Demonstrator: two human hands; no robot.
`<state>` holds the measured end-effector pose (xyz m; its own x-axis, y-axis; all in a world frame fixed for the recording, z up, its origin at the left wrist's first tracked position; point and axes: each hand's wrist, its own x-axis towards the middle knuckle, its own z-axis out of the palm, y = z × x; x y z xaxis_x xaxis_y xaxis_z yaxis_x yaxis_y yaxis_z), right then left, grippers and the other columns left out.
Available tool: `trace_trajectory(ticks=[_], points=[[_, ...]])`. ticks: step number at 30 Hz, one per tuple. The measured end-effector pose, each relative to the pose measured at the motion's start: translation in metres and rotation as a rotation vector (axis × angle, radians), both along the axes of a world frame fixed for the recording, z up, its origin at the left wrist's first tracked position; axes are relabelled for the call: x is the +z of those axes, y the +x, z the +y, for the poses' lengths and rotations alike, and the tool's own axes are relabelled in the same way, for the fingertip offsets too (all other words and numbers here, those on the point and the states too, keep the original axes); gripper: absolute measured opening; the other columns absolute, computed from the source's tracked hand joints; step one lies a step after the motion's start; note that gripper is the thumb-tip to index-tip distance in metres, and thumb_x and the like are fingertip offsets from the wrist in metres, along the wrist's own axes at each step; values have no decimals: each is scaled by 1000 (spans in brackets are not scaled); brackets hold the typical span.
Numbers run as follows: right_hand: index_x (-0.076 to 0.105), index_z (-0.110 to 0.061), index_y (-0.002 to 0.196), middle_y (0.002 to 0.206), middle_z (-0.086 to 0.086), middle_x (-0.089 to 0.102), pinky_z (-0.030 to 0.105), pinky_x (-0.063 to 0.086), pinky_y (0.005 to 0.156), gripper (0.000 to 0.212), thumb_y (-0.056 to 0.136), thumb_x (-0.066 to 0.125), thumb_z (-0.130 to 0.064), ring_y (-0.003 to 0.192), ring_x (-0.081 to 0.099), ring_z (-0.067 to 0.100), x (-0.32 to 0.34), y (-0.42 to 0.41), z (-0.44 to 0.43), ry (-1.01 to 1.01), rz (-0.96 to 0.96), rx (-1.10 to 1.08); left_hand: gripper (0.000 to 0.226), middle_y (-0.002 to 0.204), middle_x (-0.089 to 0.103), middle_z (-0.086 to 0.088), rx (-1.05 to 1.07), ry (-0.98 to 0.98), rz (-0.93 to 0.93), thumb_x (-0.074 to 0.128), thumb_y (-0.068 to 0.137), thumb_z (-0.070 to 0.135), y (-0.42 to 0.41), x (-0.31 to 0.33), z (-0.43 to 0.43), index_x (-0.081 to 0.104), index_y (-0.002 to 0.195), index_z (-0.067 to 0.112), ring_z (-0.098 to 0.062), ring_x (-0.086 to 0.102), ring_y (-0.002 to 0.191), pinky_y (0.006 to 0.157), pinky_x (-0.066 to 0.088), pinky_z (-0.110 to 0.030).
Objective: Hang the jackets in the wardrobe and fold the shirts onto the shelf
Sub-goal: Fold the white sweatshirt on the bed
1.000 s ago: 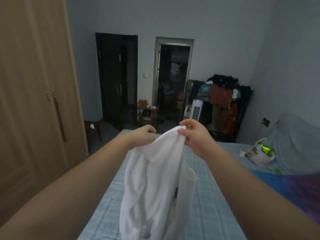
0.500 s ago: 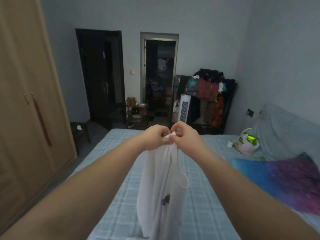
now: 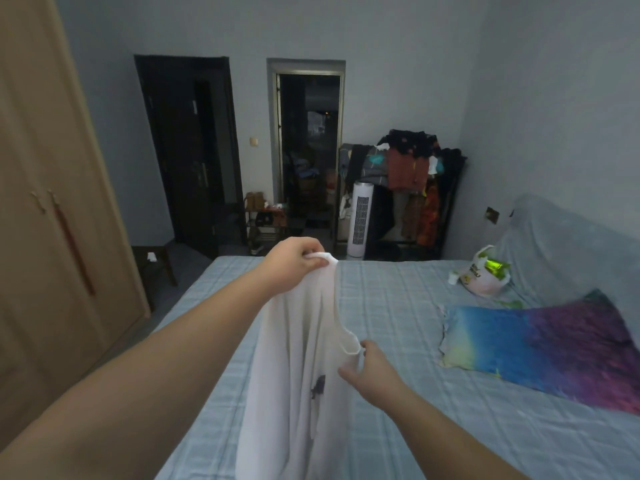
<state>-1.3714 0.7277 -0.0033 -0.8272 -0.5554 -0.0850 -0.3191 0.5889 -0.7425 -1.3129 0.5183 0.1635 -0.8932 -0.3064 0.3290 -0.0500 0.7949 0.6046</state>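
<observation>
A white sleeveless shirt (image 3: pixel 294 368) with a small dark print hangs in front of me above the bed. My left hand (image 3: pixel 294 261) grips its top corner, holding it up. Lower down, my right hand (image 3: pixel 367 372) is at the shirt's side edge near the armhole, fingers curled at the cloth; I cannot tell whether it holds the cloth. The wooden wardrobe (image 3: pixel 45 237) stands at the left with its doors closed.
The bed (image 3: pixel 433 341) with a pale checked sheet fills the foreground. A rainbow-coloured pillow (image 3: pixel 540 344) and a plastic bag (image 3: pixel 485 271) lie on its right side. A clothes rack (image 3: pixel 408 181), a white tower fan (image 3: pixel 362 220) and two dark doorways stand at the far wall.
My right hand has left the top of the shirt and dropped down to its side edge. The left hand still holds the top corner, and the view has turned slightly.
</observation>
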Motion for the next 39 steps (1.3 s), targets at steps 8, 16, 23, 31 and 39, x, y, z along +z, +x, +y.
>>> trace_trajectory(ticks=[8,16,23,31,39], points=[[67,-12,106,100,4,69,32,50,79,15,93,62,-19,92,64,21,-10,-27,-1,-166,-131,-1,11,87,65,14,139,-82,-1,60,93,46,33,23,-2,65,90,36,-6,61,84,69,48,-29],[65,-13,88,88,6,68,34,43,70,22,101,48,-21,84,62,25,29,-90,18,-206,68,84,27,70,55,10,368,-255,-136,47,100,48,102,10,-27,52,74,44,-5,54,70,61,38,-33],[68,-18,94,94,2,66,29,44,74,20,101,49,-20,87,59,19,69,-85,25,-232,-72,236,40,66,51,2,434,-318,-271,52,100,43,136,1,-18,45,67,22,-14,50,65,59,33,-34],[68,-30,91,91,-11,69,24,45,68,15,96,59,-41,81,64,3,158,-36,73,-84,-86,378,23,88,60,4,299,-315,-270,45,104,34,189,30,-8,55,88,21,-20,58,88,75,43,-34],[63,-26,90,88,3,63,32,44,69,14,93,58,-38,79,58,15,225,51,116,-60,205,415,20,89,59,8,171,-268,-173,43,105,29,258,67,14,53,87,32,-10,57,85,68,40,-27]])
